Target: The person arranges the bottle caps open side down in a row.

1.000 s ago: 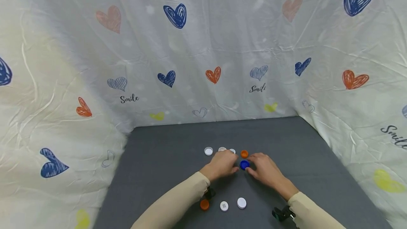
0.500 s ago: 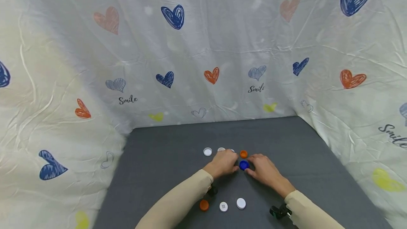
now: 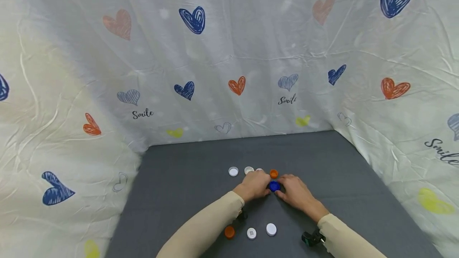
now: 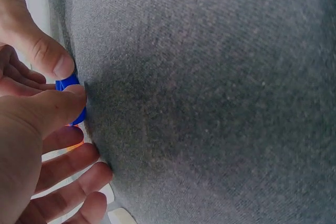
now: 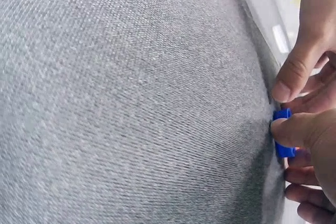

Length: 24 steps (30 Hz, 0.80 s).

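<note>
A round blue bottle cap (image 3: 274, 186) lies between the two hands on the dark grey cloth. My right hand (image 3: 297, 192) pinches it from the right, thumb at the near side and forefinger at the far side. In the right wrist view the right thumb overlaps the blue cap (image 5: 284, 148). My left hand (image 3: 256, 183) is close on the cap's left, fingers loosely bent; a small gap shows beside its thumb in the right wrist view. Just behind stands an orange cap (image 3: 274, 173). The left hand partly covers a white cap (image 3: 259, 169).
Two more white caps, one at far left (image 3: 233, 171) and one beside it (image 3: 249, 169), continue the back row. Nearer the body lie an orange cap (image 3: 229, 232), a small white cap (image 3: 252, 233) and a larger white cap (image 3: 271, 229). A heart-printed curtain (image 3: 215, 51) surrounds the table.
The left hand has shifted right, closer to the blue cap, uncovering more of a white cap behind. The right hand stays at the blue cap. The head view has drifted slightly.
</note>
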Motion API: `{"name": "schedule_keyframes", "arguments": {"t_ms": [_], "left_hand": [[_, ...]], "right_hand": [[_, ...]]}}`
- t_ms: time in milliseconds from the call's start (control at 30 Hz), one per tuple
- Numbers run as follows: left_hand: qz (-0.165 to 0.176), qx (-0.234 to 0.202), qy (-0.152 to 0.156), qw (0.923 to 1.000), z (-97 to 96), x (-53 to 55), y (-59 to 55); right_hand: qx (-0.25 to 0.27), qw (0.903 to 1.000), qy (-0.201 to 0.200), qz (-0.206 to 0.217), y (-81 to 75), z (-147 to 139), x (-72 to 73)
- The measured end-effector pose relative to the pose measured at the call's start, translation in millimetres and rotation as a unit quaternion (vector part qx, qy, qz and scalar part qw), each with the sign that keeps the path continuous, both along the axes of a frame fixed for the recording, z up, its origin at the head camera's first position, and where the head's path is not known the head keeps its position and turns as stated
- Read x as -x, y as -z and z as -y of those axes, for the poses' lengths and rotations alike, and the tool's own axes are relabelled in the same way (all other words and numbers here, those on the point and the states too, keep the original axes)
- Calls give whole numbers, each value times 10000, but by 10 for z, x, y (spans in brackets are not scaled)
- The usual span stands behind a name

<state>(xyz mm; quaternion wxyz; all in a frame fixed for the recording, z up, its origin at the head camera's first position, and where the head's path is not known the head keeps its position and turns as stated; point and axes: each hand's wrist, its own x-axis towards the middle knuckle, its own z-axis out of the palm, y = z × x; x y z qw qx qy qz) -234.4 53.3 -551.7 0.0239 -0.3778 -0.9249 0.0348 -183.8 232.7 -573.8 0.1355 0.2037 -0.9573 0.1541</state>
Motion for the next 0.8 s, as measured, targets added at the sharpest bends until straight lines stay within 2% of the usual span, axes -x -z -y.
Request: {"name": "schedule_keyframes", "arguments": {"t_ms": [233, 433, 567, 800], "left_hand": [[-94, -51, 19, 9999, 17, -5, 15], [-159, -333, 85, 9993, 62, -7, 30], [-156, -640, 121, 9978, 121, -7, 15], [-191, -888, 171, 9957, 247, -34, -57]], "right_hand": [[116, 9999, 78, 72, 7, 23, -10], [405, 9991, 98, 121, -6, 41, -32], [501, 9987, 63, 24, -46, 66, -44], [563, 9981, -50, -240, -150, 121, -72]]}}
